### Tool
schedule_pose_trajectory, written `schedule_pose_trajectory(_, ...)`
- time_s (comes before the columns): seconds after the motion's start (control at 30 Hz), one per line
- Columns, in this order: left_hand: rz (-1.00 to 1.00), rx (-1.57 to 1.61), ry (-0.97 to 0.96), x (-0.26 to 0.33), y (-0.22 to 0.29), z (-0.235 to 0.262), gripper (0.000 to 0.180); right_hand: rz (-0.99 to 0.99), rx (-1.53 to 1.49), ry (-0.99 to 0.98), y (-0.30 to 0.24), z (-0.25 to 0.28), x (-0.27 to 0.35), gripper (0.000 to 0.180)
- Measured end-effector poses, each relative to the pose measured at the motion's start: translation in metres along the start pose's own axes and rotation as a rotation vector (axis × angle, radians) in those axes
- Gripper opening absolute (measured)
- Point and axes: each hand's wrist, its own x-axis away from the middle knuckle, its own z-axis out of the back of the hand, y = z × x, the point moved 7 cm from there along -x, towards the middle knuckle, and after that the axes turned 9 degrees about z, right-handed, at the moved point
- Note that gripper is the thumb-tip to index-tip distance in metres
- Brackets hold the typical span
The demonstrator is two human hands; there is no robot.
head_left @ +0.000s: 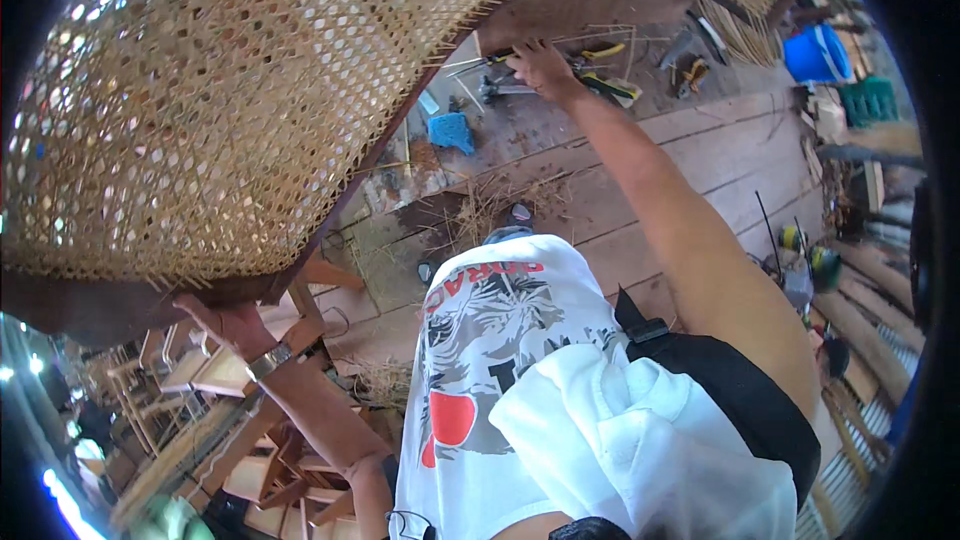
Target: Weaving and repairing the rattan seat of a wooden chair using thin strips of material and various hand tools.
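Classed as a furniture workshop, rough and crowded. Identified by woven cane panel (pixel 250 90) on dark wooden frame (pixel 100 310), pliers (pixel 604 51) and hammer (pixel 489 90) among loose cane strips, straw-like scraps (pixel 490 202) littering wooden boards (pixel 740 170), jumbled wooden furniture frames (pixel 225 374) at lower left, rough timber (pixel 868 322) at right.

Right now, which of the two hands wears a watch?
The left hand, at the dark brown frame of the tan woven-cane panel, wears the silvery metal wristwatch. The right hand, among the hand tools, has none.
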Motion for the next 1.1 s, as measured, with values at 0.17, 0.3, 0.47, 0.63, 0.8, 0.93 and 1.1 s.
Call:
schedule_pose_trajectory(0.17, 0.161, 0.001, 0.078, 0.006, -0.008, 0.006, 0.085, -0.111, -0.392, 0.177, 0.032, -0.011, 0.008, 0.035)
schedule_pose_trajectory(0.3, 0.013, -0.04, -0.035, 0.005, 0.0, -0.002, 0.076, -0.068, -0.53, 0.592, 0.017, 0.049, 0.027, 0.036)
schedule_pose_trajectory(0.47, -0.06, 0.0, -0.108, 0.012, 0.002, -0.024, 0.061, -0.582, -1.442, 0.38, -0.09, 0.111, 0.033, 0.036)
schedule_pose_trajectory(0.63, -0.223, -0.15, 0.129, 0.033, 0.013, -0.039, 0.057, -0.222, -1.911, 0.233, -0.267, 0.226, -0.007, 0.036)
schedule_pose_trajectory(0.8, -0.298, -0.339, -0.065, 0.049, 0.023, -0.06, 0.075, 0.11, -2.112, -0.058, -0.356, 0.294, -0.048, 0.043)
schedule_pose_trajectory(0.93, -0.354, -0.374, -0.147, 0.055, 0.024, -0.062, 0.086, 0.101, -2.068, -0.077, -0.382, 0.298, -0.071, 0.044)
schedule_pose_trajectory(1.1, -0.132, -0.298, -0.201, 0.035, 0.011, -0.053, 0.063, -0.02, -2.167, -0.13, -0.392, 0.288, -0.078, 0.039)
